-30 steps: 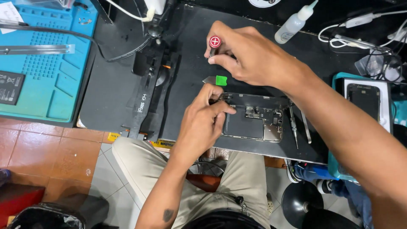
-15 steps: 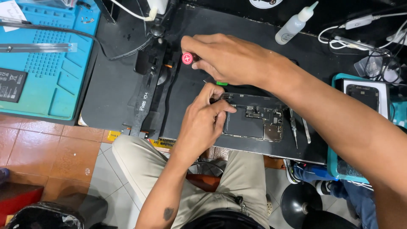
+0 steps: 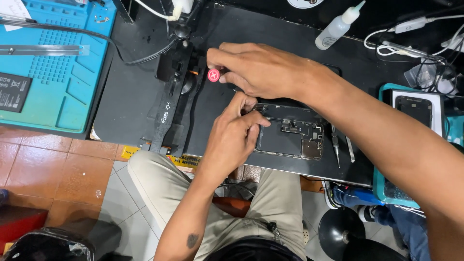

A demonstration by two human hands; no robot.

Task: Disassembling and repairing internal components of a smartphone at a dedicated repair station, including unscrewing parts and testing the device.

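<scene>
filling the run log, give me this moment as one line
right hand: grips red-capped screwdriver | left hand: fingers on opened phone | tweezers: right of phone | surface: black mat

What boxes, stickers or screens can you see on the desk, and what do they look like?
Phone box: right side, on a teal tray, white rectangle with a dark phone picture on top.
Battery: left, on the blue mat, flat black rectangle with a pale label.
Yellow strip label: desk's front edge, long, with dark marks.
Round white sticker: top edge, partly cut off.

red-capped screwdriver (image 3: 214,75) over opened phone (image 3: 290,137)
</scene>
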